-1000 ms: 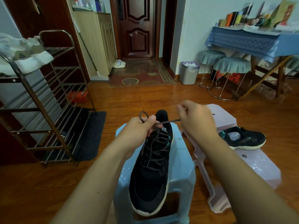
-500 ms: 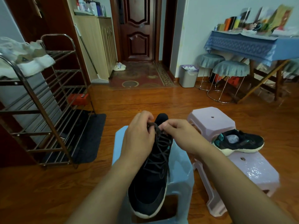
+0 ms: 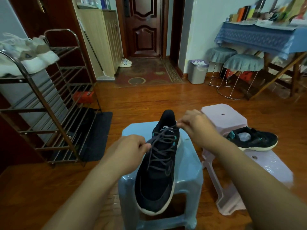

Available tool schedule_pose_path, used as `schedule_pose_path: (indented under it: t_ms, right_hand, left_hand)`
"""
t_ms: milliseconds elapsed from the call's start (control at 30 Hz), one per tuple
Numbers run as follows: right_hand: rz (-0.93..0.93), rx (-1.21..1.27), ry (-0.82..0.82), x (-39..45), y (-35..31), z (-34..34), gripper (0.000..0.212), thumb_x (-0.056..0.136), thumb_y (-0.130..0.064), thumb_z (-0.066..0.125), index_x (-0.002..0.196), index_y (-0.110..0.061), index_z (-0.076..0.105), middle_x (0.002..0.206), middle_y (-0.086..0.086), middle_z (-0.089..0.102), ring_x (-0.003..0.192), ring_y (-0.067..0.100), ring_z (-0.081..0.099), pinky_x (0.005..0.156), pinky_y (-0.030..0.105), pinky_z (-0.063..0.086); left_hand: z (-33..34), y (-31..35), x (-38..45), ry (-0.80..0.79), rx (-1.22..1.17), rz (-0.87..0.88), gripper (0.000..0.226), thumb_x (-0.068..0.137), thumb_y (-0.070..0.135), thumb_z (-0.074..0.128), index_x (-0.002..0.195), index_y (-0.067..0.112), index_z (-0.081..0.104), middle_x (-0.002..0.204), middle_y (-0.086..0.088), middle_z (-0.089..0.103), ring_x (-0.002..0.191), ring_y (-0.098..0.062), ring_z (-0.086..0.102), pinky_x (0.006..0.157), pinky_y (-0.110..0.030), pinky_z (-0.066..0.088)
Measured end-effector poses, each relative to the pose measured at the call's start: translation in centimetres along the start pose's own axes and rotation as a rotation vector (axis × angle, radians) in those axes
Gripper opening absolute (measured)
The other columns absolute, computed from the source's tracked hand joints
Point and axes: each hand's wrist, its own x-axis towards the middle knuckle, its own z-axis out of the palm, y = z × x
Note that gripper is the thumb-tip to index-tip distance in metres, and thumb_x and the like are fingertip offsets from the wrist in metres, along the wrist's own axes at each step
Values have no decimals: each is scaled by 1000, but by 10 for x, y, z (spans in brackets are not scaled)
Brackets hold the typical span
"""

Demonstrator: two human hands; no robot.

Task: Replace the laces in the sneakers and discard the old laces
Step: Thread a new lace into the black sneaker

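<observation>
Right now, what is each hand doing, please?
Left hand: pinching one end of the dark grey lace of the black sneaker.
Right hand: pinching the other end.

No text, brand, number or sign is legible to me here. The white patch on the tongue of my sneaker [image 3: 157, 165] and the spines of the books [image 3: 244, 13] on the table are too blurred to read.

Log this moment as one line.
left hand: pinches lace | right hand: pinches lace | sneaker: on blue stool
</observation>
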Motion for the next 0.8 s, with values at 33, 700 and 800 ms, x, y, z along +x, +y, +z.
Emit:
schedule_pose_path:
  t_ms: [33, 700, 800]
  right_hand:
    - [28, 101, 66, 3, -1, 0, 15, 100, -21, 59, 101, -21, 75, 87, -20, 49, 87, 6, 46, 81, 24, 39]
    - [43, 205, -345, -50, -20, -19, 43, 86, -36, 77, 120, -47, 54, 105, -19, 48, 94, 0, 53, 82, 25, 51]
    - [64, 266, -338, -50, -21, 0, 49, 82, -40, 81, 124, -46, 57, 136, -16, 35, 124, 4, 45, 98, 27, 48]
  left_hand:
    - [5, 7, -7, 53, -25, -12, 30, 103, 53, 48, 87, 28, 54, 85, 5, 57, 74, -18, 56, 62, -33, 42]
    - [13, -44, -14, 240, -141, -121, 72, 98, 29, 63, 157, 42, 24, 156, 3, 32, 139, -21, 42, 110, -44, 43]
    - [38, -32, -21, -8, -325, 14, 73, 99, 24, 63, 158, 44, 24, 148, 14, 43, 135, -9, 46, 110, -36, 43]
